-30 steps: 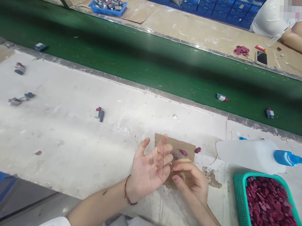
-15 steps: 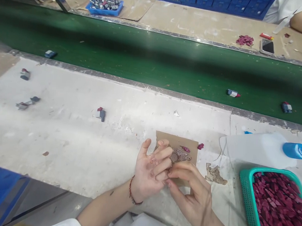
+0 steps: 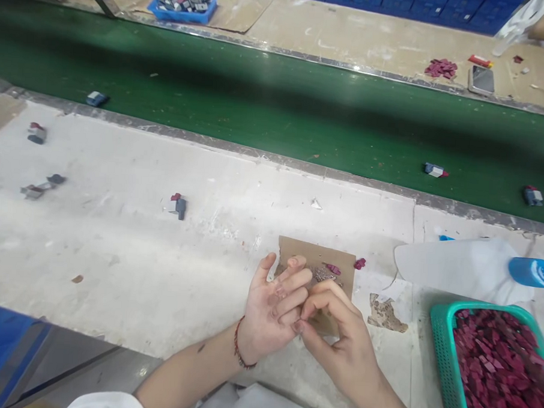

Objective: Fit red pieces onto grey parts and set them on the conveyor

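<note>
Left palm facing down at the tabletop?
No, the left hand shows its palm to the camera, fingers partly curled, with the right hand's fingertips at its little-finger side.

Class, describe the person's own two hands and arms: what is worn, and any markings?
Both hands are ungloved. The left hand has a thin, reddish, cord-like bracelet at the wrist, a small dark mark farther up, then a white sleeve. The right hand shows no bracelet or sleeve.
</note>
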Motion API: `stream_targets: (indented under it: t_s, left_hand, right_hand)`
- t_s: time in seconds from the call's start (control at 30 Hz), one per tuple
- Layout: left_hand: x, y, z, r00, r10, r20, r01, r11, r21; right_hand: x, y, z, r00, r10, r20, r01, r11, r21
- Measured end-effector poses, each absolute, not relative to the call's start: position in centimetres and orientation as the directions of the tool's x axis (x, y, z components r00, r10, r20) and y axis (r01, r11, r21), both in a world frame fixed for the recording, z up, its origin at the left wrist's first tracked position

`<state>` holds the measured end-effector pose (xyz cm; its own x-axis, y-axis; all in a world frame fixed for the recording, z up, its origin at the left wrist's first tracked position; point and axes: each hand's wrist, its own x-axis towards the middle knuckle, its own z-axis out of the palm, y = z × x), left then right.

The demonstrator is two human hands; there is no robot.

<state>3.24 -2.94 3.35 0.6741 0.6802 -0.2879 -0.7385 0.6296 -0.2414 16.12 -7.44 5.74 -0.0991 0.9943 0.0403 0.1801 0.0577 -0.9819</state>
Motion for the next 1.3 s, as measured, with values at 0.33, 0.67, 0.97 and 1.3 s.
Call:
stream_targets:
  t_s: [0.33,0.67,0.97,1.3]
  left_hand:
    - [3.3,-2.7,3.3,0.636,0.676,-0.372,-0.765,0.615,-0.191]
    - [3.3,-2.6,3.6,0.626,0.694,-0.356,-0.778,0.591,-0.214]
    - [3.3,-2.6,3.7,0.636,0.665,-0.392,-0.769,0.588,-0.250]
    - [3.7,-2.4,3.6,0.564,0.673,-0.479,-0.816,0.543,-0.197]
  right_hand:
    - [16.4,-7.9,4.7,-0.163,0.985,-0.063,0.223,-0.025,-0.975]
    - [16.4,-7.4,5.1,-0.128,0.990,0.057,0.211,0.083,-0.974]
    - [16.6,-7.5,5.1,-0.184,0.982,-0.048,0.194,-0.011,-0.981]
    - [16.0,-7.5,4.5,-0.127,0.991,-0.048,0.236,-0.016,-0.972]
